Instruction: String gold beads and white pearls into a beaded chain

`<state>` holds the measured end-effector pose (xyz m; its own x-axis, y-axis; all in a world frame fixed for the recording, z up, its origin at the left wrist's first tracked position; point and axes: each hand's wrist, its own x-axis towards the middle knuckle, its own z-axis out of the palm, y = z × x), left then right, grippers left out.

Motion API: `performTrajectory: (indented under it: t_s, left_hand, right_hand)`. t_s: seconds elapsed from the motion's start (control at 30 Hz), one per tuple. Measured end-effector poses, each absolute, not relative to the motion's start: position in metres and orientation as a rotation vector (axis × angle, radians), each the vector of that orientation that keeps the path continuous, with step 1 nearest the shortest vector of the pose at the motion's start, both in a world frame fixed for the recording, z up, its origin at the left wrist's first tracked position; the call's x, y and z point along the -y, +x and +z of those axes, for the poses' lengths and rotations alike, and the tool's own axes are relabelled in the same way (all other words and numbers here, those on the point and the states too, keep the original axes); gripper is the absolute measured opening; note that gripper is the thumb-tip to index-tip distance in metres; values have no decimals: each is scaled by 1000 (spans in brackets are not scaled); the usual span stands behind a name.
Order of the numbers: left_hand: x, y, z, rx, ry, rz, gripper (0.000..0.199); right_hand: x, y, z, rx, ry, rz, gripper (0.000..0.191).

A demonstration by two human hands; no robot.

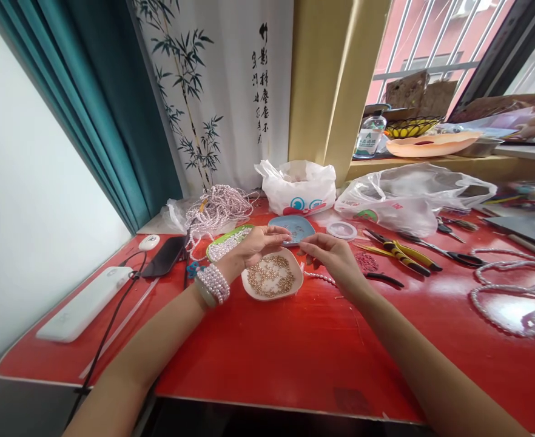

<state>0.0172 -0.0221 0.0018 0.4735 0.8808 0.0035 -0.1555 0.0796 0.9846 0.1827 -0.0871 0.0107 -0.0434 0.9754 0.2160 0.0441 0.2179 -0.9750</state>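
Observation:
My left hand [264, 241], a bead bracelet [213, 284] wound round its wrist, hovers above the back of a cream dish [272, 296] of gold beads. Its thumb and fingertips come together in a pinch; what they hold is too small to make out. Just to the right, my right hand [330, 255] is also pinched, its fingertips close to those of the left. Whatever it grips cannot be made out either. Behind both hands lies a blue dish [301, 226] with small pieces in it. A short pearl strand [319, 277] lies below my right hand.
A green dish [226, 243] of pale beads and a heap of pearl strands [222, 209] lie left. Yellow-black pliers [401, 252], scissors [449, 252] and a long bead strand [499, 315] are right. Plastic bags [301, 188] stand behind. A phone [165, 258] and white power bank [85, 303] lie far left.

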Motion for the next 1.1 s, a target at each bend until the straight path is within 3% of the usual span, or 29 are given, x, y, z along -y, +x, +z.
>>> performTrajectory:
  t_s: [0.17, 1.1]
  left_hand:
    - [32, 24, 7, -660, 1074, 911, 9]
    - [39, 31, 1, -556, 1017, 824, 11]
  right_hand:
    - [90, 180, 11, 1404, -1090, 991, 14]
    - [91, 178, 9, 1414, -1109, 900, 13]
